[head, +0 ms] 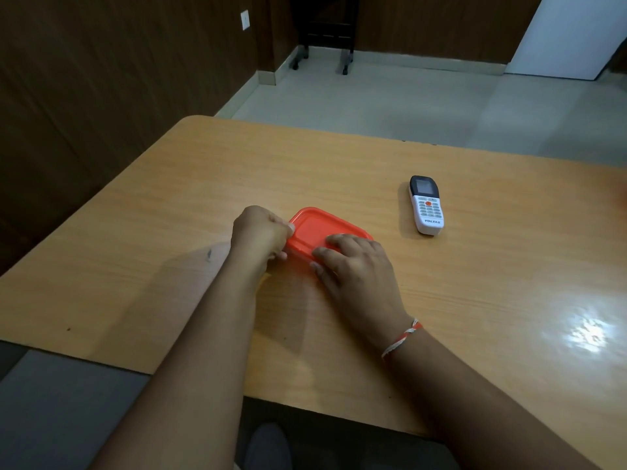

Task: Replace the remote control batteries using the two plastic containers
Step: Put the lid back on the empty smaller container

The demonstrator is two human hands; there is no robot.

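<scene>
An orange plastic container [317, 228] with its lid on lies on the wooden table [475, 266], near the middle. My left hand [261, 234] grips the container's left end, thumb on the lid's edge. My right hand [353, 266] rests over its near right corner, fingers spread on the lid and side. A white remote control [426, 206] with a dark screen end lies face up to the right, apart from both hands. Only one container is in view. No batteries can be seen.
The table's far edge [339, 130] drops to a pale tiled floor. A dark wood-panelled wall stands at the left. Legs of a dark piece of furniture [322, 32] on castors show at the back. Glare lies on the table at the right.
</scene>
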